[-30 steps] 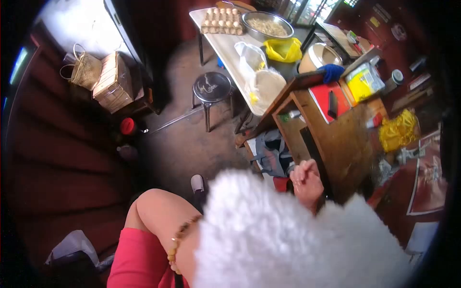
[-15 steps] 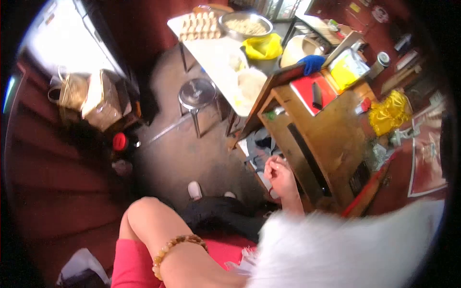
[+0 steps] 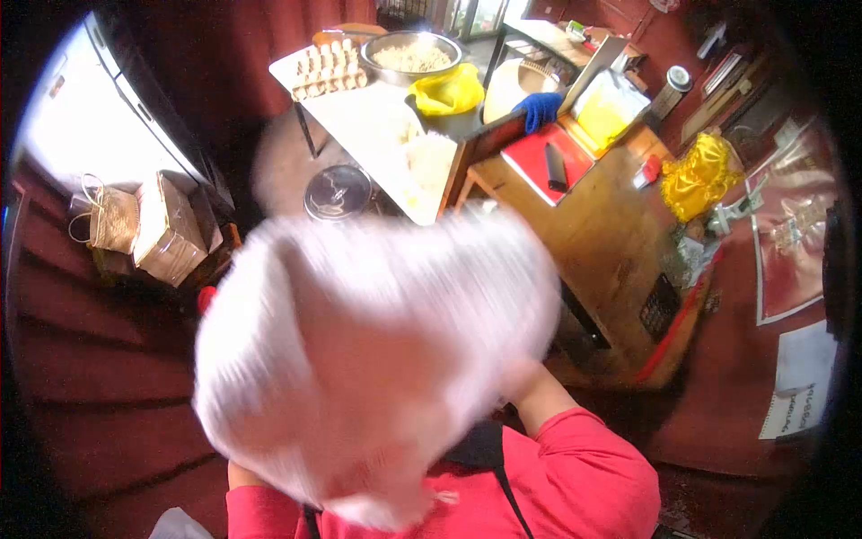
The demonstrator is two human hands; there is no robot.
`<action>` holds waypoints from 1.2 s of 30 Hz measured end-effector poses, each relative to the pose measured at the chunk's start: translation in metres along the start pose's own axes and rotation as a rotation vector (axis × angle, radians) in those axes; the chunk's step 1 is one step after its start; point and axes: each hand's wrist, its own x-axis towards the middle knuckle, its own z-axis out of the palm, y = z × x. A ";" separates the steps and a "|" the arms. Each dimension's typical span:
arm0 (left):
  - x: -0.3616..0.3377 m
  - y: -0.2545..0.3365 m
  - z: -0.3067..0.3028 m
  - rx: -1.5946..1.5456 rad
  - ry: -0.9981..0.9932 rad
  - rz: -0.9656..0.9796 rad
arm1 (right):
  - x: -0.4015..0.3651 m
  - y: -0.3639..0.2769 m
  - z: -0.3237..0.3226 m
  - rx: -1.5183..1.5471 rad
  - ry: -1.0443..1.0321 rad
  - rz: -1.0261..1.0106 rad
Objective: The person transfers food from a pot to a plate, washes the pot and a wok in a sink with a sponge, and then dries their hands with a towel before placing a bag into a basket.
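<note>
A fluffy white cloth [image 3: 242, 350], smeared by motion and pinkish in its middle, fills the space in front of my chest. My right hand [image 3: 518, 375] is at the cloth's right edge; the wrist shows below a red sleeve, but the fingers are hidden or blurred. Behind the cloth's lower left my left hand is out of sight, and only a bit of bare arm beside the red sleeve [image 3: 256, 510] shows. Whether either hand grips the cloth cannot be seen.
A wooden desk [image 3: 620, 242] with a red folder [image 3: 532, 160] stands to the right. Ahead, a white table [image 3: 359, 117] bears egg trays [image 3: 328, 76] and a metal bowl [image 3: 370, 61]. A round stool [image 3: 338, 190] stands before it; boxes [image 3: 166, 229] sit left.
The white cloth has moved from the lower right to the middle, in front of my body. My right hand, earlier visible beside the desk, is now mostly covered; my bent left arm is hidden.
</note>
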 end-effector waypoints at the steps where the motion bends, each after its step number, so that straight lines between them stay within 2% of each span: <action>1: -0.007 0.007 -0.009 0.032 0.136 0.009 | 0.016 -0.008 0.016 0.289 0.005 0.350; 3: -0.018 0.017 -0.025 0.147 0.410 0.018 | 0.046 -0.041 0.035 0.196 -0.167 0.308; 5: -0.019 0.011 -0.034 0.443 0.559 -0.025 | 0.075 -0.061 0.059 0.112 -0.163 0.280; 6: -0.013 0.002 -0.036 0.741 0.520 -0.019 | 0.090 -0.070 0.072 0.032 -0.157 0.248; 7: 0.001 -0.002 -0.039 1.160 0.297 0.177 | 0.102 -0.083 0.085 -0.046 -0.152 0.218; 8: 0.000 -0.041 -0.040 1.432 0.240 0.107 | 0.117 -0.083 0.095 -0.121 -0.146 0.193; 9: 0.007 -0.077 -0.039 1.200 0.204 0.125 | 0.124 -0.095 0.104 -0.194 -0.143 0.172; 10: 0.004 -0.120 -0.042 1.193 0.127 0.176 | 0.131 -0.103 0.111 -0.264 -0.144 0.156; 11: -0.005 -0.136 -0.051 1.144 0.202 0.219 | 0.139 -0.114 0.120 -0.399 -0.193 0.137; 13: -0.020 -0.143 -0.071 1.118 0.286 0.406 | 0.149 -0.112 0.144 -0.472 -0.184 0.116; 15: -0.040 -0.147 -0.096 1.207 0.440 0.431 | 0.146 -0.107 0.164 -0.624 -0.229 0.166; 16: -0.052 -0.147 -0.116 1.306 0.520 0.337 | 0.152 -0.099 0.173 -0.723 -0.334 0.214; 17: -0.068 -0.144 -0.136 1.335 0.566 0.370 | 0.150 -0.096 0.185 -0.726 -0.353 0.211; 18: -0.085 -0.147 -0.153 1.256 0.671 0.276 | 0.147 -0.094 0.198 -0.887 -0.325 0.038; 19: -0.098 -0.128 -0.167 1.213 0.738 0.081 | 0.150 -0.082 0.209 -1.038 -0.290 -0.134; 20: -0.129 -0.146 -0.197 1.341 0.901 0.108 | 0.155 -0.081 0.225 -1.029 -0.393 -0.117; 21: -0.165 -0.156 -0.223 1.423 0.897 0.005 | 0.145 -0.101 0.236 -0.981 -0.469 -0.079; 22: -0.178 -0.137 -0.231 1.801 0.881 0.048 | 0.148 -0.098 0.242 -0.978 -0.473 -0.079; 23: -0.187 -0.124 -0.231 1.804 0.921 -0.056 | 0.153 -0.090 0.246 -0.438 -0.378 0.117; 24: -0.212 -0.139 -0.249 1.625 1.051 -0.143 | 0.158 -0.082 0.246 0.102 -0.264 0.297; 25: -0.236 -0.163 -0.269 1.252 1.370 -0.058 | 0.158 -0.066 0.244 0.083 -0.571 0.380; 26: -0.239 -0.132 -0.262 0.897 1.436 -0.127 | 0.156 -0.068 0.251 -0.226 -0.419 0.284; 27: -0.246 -0.133 -0.271 0.219 1.732 0.225 | 0.154 -0.072 0.255 -0.528 -0.240 0.190; 28: -0.234 -0.095 -0.257 0.053 1.953 0.072 | 0.132 -0.125 0.240 -0.675 -0.256 0.137; 29: -0.221 -0.076 -0.245 0.367 1.713 0.072 | 0.104 -0.187 0.225 -0.825 -0.266 0.095; 30: -0.216 -0.064 -0.239 0.273 1.532 0.020 | 0.088 -0.195 0.217 -0.707 -0.039 -0.208; 31: -0.229 -0.093 -0.267 -0.588 1.314 0.541 | 0.075 -0.201 0.209 -0.590 0.181 -0.509; 33: -0.163 -0.059 -0.220 -0.448 1.155 0.210 | 0.066 -0.216 0.196 -0.631 0.282 -0.709; 34: -0.137 -0.071 -0.213 -0.416 1.206 0.051 | 0.063 -0.217 0.186 -0.706 0.280 -0.672; 35: -0.131 -0.085 -0.221 0.252 1.175 -0.232 | 0.063 -0.216 0.168 -0.616 0.266 -0.716; 36: -0.128 -0.090 -0.226 -0.018 1.084 -0.244 | 0.058 -0.217 0.148 -0.686 0.222 -0.604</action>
